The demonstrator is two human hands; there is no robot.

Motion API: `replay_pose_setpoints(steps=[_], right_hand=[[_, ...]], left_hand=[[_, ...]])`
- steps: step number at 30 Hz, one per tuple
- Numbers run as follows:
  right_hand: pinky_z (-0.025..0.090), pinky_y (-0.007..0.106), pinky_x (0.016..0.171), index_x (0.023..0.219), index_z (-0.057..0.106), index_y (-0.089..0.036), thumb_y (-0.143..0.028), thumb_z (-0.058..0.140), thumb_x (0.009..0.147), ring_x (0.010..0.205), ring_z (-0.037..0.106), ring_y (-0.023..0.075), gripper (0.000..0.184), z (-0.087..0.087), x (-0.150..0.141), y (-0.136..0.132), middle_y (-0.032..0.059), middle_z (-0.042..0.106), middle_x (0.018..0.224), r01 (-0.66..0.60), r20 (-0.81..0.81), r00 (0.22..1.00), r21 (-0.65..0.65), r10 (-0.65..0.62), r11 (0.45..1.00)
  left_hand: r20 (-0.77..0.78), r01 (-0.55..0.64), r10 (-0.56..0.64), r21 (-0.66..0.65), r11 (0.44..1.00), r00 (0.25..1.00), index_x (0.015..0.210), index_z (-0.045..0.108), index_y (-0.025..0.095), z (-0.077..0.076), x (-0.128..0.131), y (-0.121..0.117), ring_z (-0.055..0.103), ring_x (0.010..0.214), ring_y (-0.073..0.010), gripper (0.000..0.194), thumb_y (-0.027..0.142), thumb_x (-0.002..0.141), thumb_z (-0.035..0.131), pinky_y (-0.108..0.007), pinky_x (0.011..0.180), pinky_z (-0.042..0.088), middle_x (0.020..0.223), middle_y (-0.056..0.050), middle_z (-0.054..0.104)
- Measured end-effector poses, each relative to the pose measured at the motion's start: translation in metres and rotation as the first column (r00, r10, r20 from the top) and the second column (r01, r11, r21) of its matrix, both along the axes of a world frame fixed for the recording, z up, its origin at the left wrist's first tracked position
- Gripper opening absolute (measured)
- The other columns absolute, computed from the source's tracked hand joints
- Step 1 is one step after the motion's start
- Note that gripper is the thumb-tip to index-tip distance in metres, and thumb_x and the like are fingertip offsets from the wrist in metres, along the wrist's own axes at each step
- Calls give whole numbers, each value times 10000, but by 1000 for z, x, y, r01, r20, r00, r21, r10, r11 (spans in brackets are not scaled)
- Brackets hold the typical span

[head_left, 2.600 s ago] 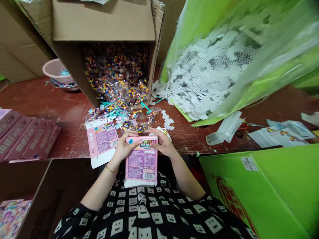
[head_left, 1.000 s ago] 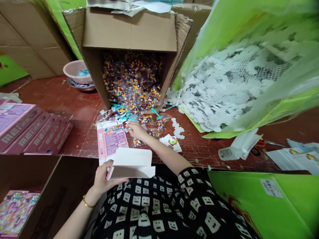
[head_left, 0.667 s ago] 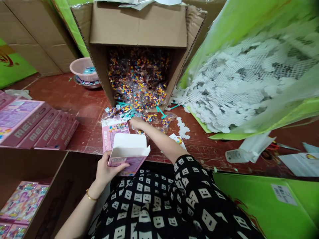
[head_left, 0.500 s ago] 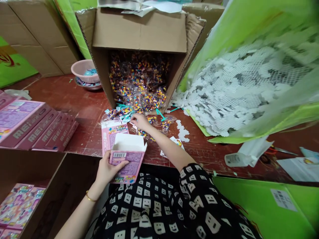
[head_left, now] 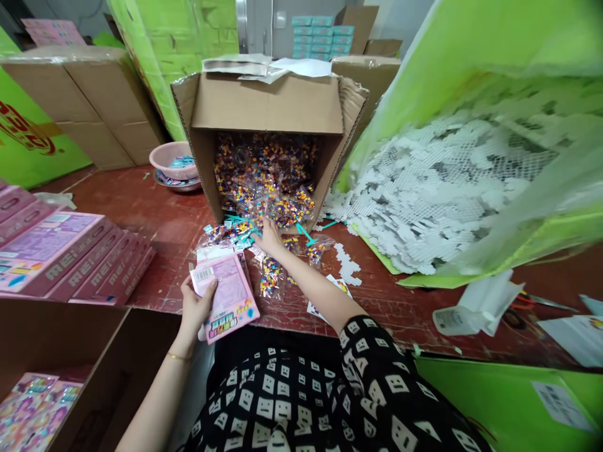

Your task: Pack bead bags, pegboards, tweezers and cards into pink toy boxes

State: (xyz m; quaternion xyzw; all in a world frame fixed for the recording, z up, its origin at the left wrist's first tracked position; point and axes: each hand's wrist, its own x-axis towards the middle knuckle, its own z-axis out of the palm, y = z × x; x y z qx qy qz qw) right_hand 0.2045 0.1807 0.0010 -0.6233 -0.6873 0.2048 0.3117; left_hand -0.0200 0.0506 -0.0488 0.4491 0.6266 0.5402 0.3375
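Observation:
My left hand (head_left: 195, 309) grips a flat pink and purple printed box (head_left: 228, 301) by its left side, thumb on the barcode face. It is held tilted at the front edge of the table. Whether its far end is open cannot be seen. My right hand (head_left: 270, 240) reaches to the mouth of a big carton, thumb and fingers apart, close to clear bags of small colourful beads (head_left: 287, 210). Several teal sticks (head_left: 304, 233) and small packets (head_left: 245, 237) lie around it. A bead bag (head_left: 272, 276) rests below my right wrist.
The brown carton (head_left: 268, 107) lies on its side. Pink boxes (head_left: 85, 263) are stacked at left, near a pink bowl (head_left: 172, 160). White mesh pieces (head_left: 433, 188) spill from a green bag at right. A bottle (head_left: 450, 321) and scissors (head_left: 546, 302) lie at front right.
My right hand has moved up towards the carton's mouth, and its fingers have spread. The pink box in my left hand has turned, its white open flap no longer plainly visible. The camera has tilted up.

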Motion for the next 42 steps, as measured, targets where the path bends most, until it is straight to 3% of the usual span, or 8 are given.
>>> replay_pose_setpoints(steps=[8, 13, 17, 20, 22, 24, 34, 42], right_hand=[[394, 364, 1089, 1340, 531, -71, -53, 410, 922, 1272, 477, 261, 436, -14, 12, 11, 197, 450, 1406, 108, 143, 982, 99, -122, 989], [420, 376, 1089, 1181, 660, -173, -150, 425, 978, 1220, 525, 224, 312, -5, 9, -108, 120, 613, 1229, -153, 124, 985, 346, 117, 926], [469, 366, 1046, 1175, 643, -208, -290, 583, 944, 1159, 572, 205, 252, -15, 25, -204, 85, 645, 1224, -394, 106, 917, 391, 384, 832], [503, 353, 961, 1075, 649, -208, -444, 718, 834, 1053, 604, 208, 344, -36, 88, -224, 90, 665, 1108, 81, -163, 986, 349, -25, 934], [518, 356, 835, 960, 649, -189, -446, 810, 714, 930, 604, 226, 390, -55, 141, -222, 111, 660, 1003, 550, -216, 828, 130, -518, 825], [492, 335, 640, 762, 626, -185, -394, 895, 557, 713, 581, 213, 398, -73, 183, -217, 86, 647, 777, 640, -189, 755, 2, -628, 769], [326, 299, 505, 493, 511, -218, -365, 695, 767, 484, 433, 148, 362, -80, 211, -227, 27, 522, 495, 596, -179, 785, -41, -593, 802], [509, 336, 828, 798, 731, -196, -425, 567, 913, 940, 635, 212, 304, -35, 142, -254, 97, 668, 1015, 442, -463, 819, 132, -339, 887]], left_hand=[[-347, 85, 6, 247, 965, 938, 1464, 343, 115, 3, 21, -18, 115, 1504, -369, 912, 427, 735, 794, -540, 1217, 91, 1591, -259, 199], [330, 401, -452, 214, 891, 828, 1489, 340, 328, 29, 78, -35, 477, 1357, -297, 773, 588, 838, 667, -448, 1064, 461, 1544, -144, 399], [636, 428, -403, 125, 895, 658, 1340, 557, 234, 44, 119, -40, 596, 1231, -294, 625, 563, 827, 694, -425, 1013, 515, 1365, -140, 604], [706, 482, -368, 42, 875, 605, 1193, 651, 186, 42, 133, -43, 663, 1122, -302, 545, 442, 741, 817, -437, 983, 539, 1246, -132, 681], [740, 540, -348, -24, 842, 576, 1111, 676, 181, 36, 138, -45, 686, 1070, -313, 501, 367, 685, 864, -446, 933, 570, 1216, -122, 697], [771, 624, -340, -94, 776, 539, 1061, 687, 176, 29, 143, -47, 684, 1072, -322, 447, 340, 683, 859, -444, 895, 590, 1223, -120, 692], [787, 668, -261, -241, 704, 559, 953, 692, 175, 16, 162, -52, 671, 1075, -258, 337, 288, 668, 830, -347, 890, 573, 1109, -84, 729], [841, 644, -219, -185, 743, 494, 1040, 658, 204, 9, 174, -58, 682, 1006, -249, 648, 538, 541, 901, -350, 863, 566, 1093, -66, 726]])
